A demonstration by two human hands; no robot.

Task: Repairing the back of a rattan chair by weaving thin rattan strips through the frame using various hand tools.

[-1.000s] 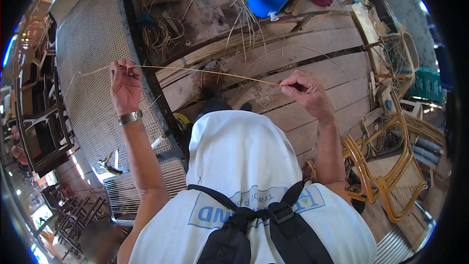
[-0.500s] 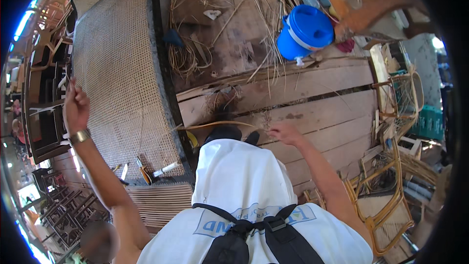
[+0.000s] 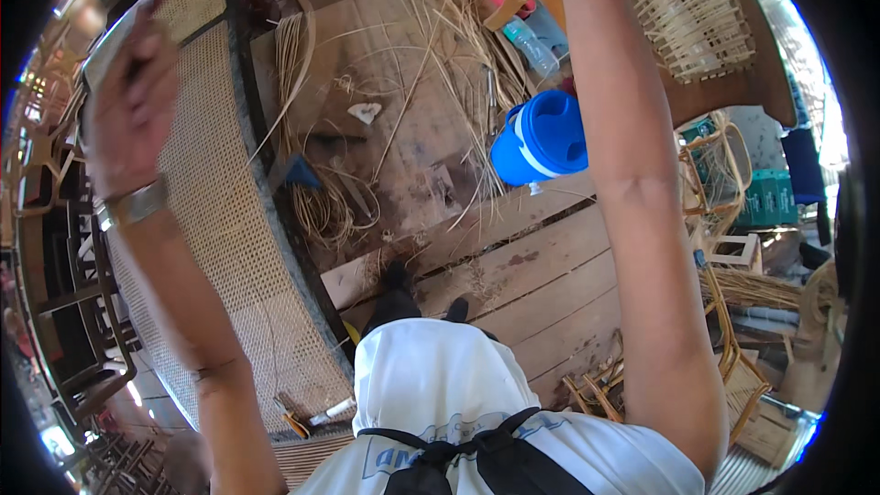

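A large woven cane panel (image 3: 206, 211) in a dark frame lies along my left side. Over its left edge is my left hand (image 3: 136, 115), raised and smeared by motion, with a watch (image 3: 137, 203) on the wrist; whether its fingers hold anything does not show. My right forearm (image 3: 632, 156) stretches far forward, and its hand lies beyond the top edge of the view. From the panel's right edge a pale cane strand (image 3: 310, 37) curves up and out at the top; its far end is hidden. An orange-handled tool (image 3: 293, 423) and a white-handled tool (image 3: 332, 412) rest at the panel's near end.
Loose cane strips (image 3: 321, 206) lie coiled on the plank floor (image 3: 550, 266). A blue water jug (image 3: 541, 137) and a clear plastic bottle (image 3: 532, 46) stand ahead. A chair with a woven cane seat (image 3: 683, 9) is at the far right. Dark chair frames (image 3: 64, 302) crowd the left.
My right arm has swung from low beside my body to far forward, taking the hand out of view. My left hand has moved forward and looks larger. The cane strand now runs upward instead of rightward.
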